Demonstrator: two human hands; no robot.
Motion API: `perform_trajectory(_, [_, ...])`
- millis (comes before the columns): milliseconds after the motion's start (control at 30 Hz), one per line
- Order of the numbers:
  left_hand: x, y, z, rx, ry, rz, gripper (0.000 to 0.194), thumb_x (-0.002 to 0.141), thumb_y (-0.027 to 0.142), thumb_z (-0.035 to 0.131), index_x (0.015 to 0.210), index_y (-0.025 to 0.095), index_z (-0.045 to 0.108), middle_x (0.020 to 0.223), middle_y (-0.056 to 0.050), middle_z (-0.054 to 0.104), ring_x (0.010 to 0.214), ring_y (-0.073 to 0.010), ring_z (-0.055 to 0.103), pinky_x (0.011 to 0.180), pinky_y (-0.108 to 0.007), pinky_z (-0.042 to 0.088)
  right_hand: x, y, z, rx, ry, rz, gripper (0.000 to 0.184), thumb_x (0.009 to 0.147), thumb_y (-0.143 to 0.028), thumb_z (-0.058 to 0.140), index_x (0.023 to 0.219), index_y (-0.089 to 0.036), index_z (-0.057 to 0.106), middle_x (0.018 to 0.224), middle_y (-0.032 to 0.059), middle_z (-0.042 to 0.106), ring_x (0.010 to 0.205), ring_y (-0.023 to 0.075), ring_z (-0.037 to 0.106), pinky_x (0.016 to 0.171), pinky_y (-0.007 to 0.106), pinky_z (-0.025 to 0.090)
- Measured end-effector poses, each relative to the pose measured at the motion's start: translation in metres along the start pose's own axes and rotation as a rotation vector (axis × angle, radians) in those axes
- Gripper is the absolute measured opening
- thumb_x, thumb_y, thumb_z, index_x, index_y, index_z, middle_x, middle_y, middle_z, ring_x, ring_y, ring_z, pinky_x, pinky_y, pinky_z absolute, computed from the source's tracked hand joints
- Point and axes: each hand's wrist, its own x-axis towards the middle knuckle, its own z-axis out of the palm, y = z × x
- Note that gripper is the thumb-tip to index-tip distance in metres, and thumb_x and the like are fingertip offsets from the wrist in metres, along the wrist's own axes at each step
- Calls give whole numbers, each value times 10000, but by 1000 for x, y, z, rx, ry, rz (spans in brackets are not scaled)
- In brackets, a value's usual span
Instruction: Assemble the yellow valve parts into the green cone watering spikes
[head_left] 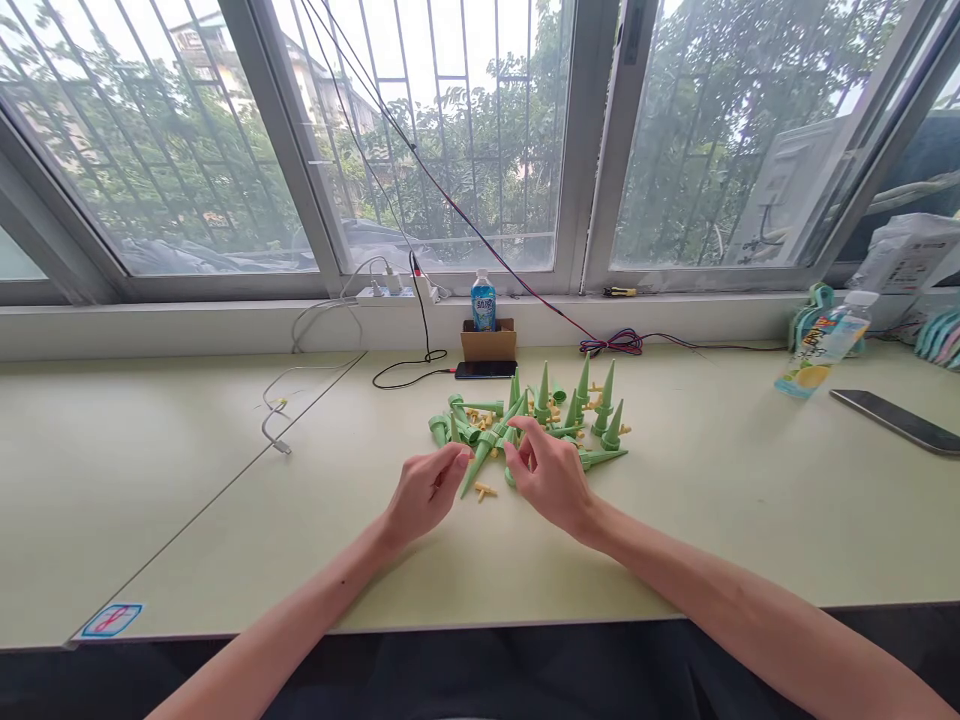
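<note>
A pile of green plastic cone-shaped spikes (543,395), resembling plant watering spikes, sits on the table in front of me. Some stand upright and others lie on their sides. Small yellow T-shaped pieces are mixed in, and one yellow T-piece (485,491) lies at the near edge of the pile. My left hand (429,487) is at the pile's left front, its fingers curled closed; whatever they may hold is hidden. At the near right side is my right hand (553,474), thumb and forefinger apart, with nothing visible between them. A long green spike (480,465) lies slanted between both hands.
Behind the pile lie a black phone (486,370) and a cardboard box (489,345) with a blue-labelled bottle (484,302). A white cable (279,443) rests at left. To the right are a lemon drink bottle (821,345), another phone (896,420) and bundled wires (615,342).
</note>
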Motion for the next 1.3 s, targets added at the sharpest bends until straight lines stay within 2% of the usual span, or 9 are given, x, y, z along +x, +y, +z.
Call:
perform_trajectory(133, [1, 2, -2, 37, 65, 26, 229, 991, 224, 424, 872, 173, 613, 504, 72, 470, 420, -57, 414, 469, -168, 372, -4, -5, 1, 108, -42, -178, 183, 979, -234, 457, 1123, -181, 556, 656, -42, 606, 473, 79, 469, 524, 189, 356])
perform_trajectory(267, [-1, 5, -2, 66, 157, -23, 208, 975, 224, 434, 873, 178, 610, 506, 67, 475, 433, -65, 439, 483, -175, 390, -8, -9, 3, 57, -230, -276, 161, 979, -205, 451, 1076, -184, 578, 784, -6, 645, 557, 87, 519, 545, 197, 343])
perform_trajectory(500, [24, -8, -25, -21, 390, -468, 195, 925, 330, 480, 835, 192, 585, 572, 42, 523, 439, -83, 477, 435, -187, 393, -10, -7, 7, -159, -500, -221, 127, 984, -214, 462, 972, -173, 582, 864, 31, 627, 678, 133, 585, 599, 231, 357])
perform_trajectory(633, [61, -36, -51, 170, 100, -575, 194, 826, 365, 592, 792, 186, 657, 699, -7, 664, 561, -125, 588, 523, -222, 462, -8, -9, 9, -269, -538, -161, 144, 982, -213, 447, 930, -165, 572, 871, 46, 619, 655, 143, 587, 584, 249, 339])
perform_trajectory(767, [97, -62, -51, 404, -371, -373, 257, 841, 375, 559, 932, 201, 724, 986, -35, 745, 769, -172, 664, 780, -288, 523, -7, -13, 8, -319, -545, -104, 122, 971, -198, 453, 958, -166, 570, 922, 63, 631, 670, 156, 604, 569, 254, 325])
perform_trajectory(867, [120, -72, -33, 555, -709, -212, 337, 839, 344, 588, 1126, 210, 701, 1245, -55, 683, 1140, -234, 607, 1026, -322, 437, -7, -15, 6, -327, -557, -102, 113, 967, -192, 458, 955, -169, 568, 925, 59, 636, 685, 162, 617, 570, 254, 330])
perform_trajectory(933, [133, -77, -19, 557, -801, -201, 363, 800, 319, 640, 1146, 229, 702, 1273, -43, 675, 1228, -241, 562, 1044, -297, 420, -7, -16, 6, -332, -554, -106, 115, 968, -190, 455, 940, -170, 565, 916, 52, 637, 679, 161, 619, 567, 255, 331])
perform_trajectory(1067, [149, -82, 2, 601, -944, -232, 395, 741, 258, 674, 1133, 238, 718, 1191, -51, 715, 1086, -235, 641, 884, -255, 493, -6, -17, 5, -331, -543, -125, 118, 965, -181, 452, 917, -172, 559, 902, 41, 637, 661, 151, 614, 545, 260, 312])
perform_trajectory(1300, [148, -80, 16, 673, -1040, -239, 302, 726, 178, 636, 1008, 217, 737, 1079, -57, 738, 984, -221, 641, 754, -234, 492, -6, -18, 4, -314, -523, -120, 138, 983, -208, 448, 910, -172, 560, 887, 38, 644, 662, 147, 613, 528, 263, 265])
